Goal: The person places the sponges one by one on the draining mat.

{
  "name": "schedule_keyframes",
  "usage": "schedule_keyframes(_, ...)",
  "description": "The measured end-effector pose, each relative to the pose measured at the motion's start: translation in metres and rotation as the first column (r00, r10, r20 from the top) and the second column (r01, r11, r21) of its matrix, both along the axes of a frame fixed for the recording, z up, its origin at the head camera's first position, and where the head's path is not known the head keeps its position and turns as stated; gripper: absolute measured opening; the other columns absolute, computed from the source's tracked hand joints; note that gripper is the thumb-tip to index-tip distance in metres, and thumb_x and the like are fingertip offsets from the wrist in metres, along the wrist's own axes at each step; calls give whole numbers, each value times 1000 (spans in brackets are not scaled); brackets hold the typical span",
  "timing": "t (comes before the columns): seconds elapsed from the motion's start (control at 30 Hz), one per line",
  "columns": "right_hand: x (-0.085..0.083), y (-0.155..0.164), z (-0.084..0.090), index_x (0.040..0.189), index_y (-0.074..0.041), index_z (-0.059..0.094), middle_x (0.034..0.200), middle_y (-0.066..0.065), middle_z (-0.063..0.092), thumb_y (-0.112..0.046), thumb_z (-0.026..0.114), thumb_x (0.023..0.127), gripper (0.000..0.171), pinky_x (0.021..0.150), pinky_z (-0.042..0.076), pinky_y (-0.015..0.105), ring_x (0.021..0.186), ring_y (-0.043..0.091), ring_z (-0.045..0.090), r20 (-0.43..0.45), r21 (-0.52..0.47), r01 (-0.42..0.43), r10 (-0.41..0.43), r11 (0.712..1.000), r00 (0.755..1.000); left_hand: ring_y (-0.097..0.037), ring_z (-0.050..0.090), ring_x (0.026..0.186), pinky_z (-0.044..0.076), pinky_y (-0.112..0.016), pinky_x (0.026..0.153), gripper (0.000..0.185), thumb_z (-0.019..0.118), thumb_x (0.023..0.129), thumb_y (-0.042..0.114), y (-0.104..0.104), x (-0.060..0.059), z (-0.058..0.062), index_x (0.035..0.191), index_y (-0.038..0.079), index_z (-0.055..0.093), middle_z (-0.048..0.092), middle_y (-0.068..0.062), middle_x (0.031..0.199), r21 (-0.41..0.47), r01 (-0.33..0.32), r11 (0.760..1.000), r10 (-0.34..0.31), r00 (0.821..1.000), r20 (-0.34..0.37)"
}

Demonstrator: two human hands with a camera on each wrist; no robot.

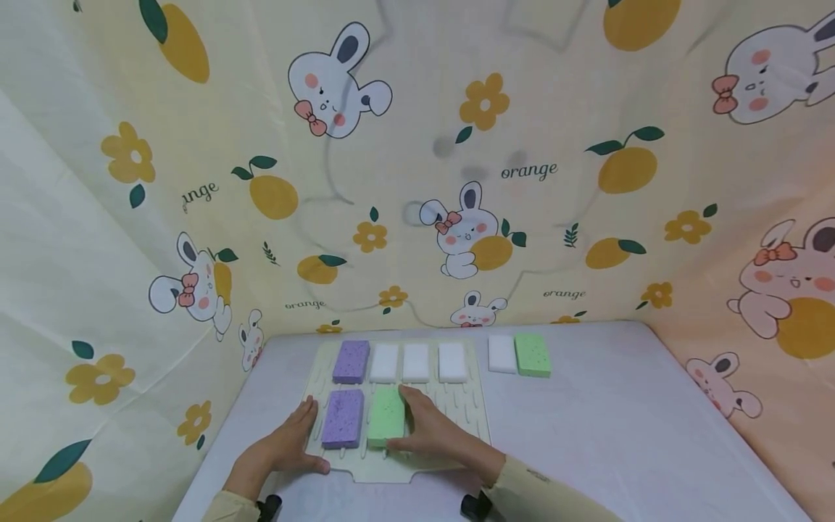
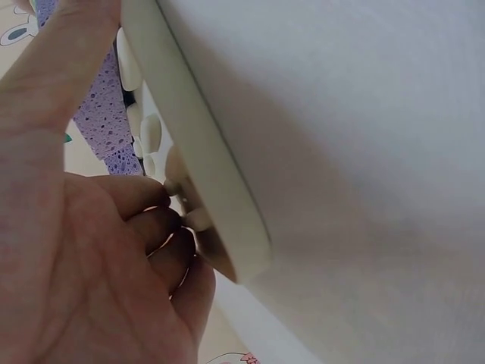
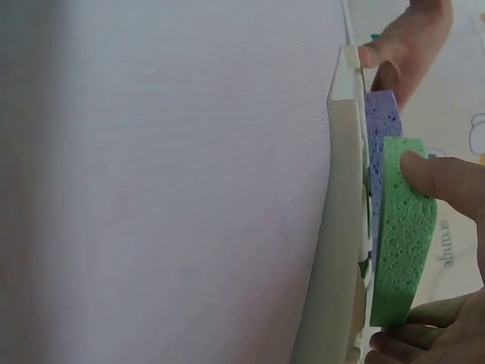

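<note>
In the head view my right hand [image 1: 433, 431] holds a green sponge [image 1: 386, 415] between thumb and fingers, over the front row of a cream ridged draining tray [image 1: 385, 471]. The right wrist view shows the thumb on one end of this pored green sponge [image 3: 405, 235] and fingers at the other. My left hand [image 1: 287, 442] grips the tray's front left corner, thumb at the near edge, bent fingertips on the left rim [image 2: 220, 182]. A purple sponge [image 1: 342, 419] lies between the hands. Behind it sit another purple sponge [image 1: 351, 362] and three white sponges [image 1: 416, 362].
Right of the tray, a white sponge [image 1: 501, 354] and a green sponge [image 1: 533, 355] lie side by side on the white tabletop [image 1: 587, 435]. A printed cloth [image 1: 404, 159] with rabbits and oranges walls the table at the back and sides.
</note>
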State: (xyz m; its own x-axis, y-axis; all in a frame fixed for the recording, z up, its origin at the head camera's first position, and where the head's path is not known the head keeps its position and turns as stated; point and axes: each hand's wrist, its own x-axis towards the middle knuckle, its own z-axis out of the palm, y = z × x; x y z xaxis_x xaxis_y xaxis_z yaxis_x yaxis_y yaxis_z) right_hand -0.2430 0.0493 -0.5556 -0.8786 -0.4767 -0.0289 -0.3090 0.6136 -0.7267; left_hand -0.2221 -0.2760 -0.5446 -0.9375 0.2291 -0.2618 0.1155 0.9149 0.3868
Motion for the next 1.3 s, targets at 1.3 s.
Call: schedule_keyframes(1.3,-6,0,5,172,-6,17,178,17,19,-54,92,82,126,131,23,55,164,36,21,1,50,-61,61,997,998,-50,17,161,23,-62,130,140,98,64,56,2,-1,5,163,-12,28,19,-34,173,-32,12,999,-12,1000,-6)
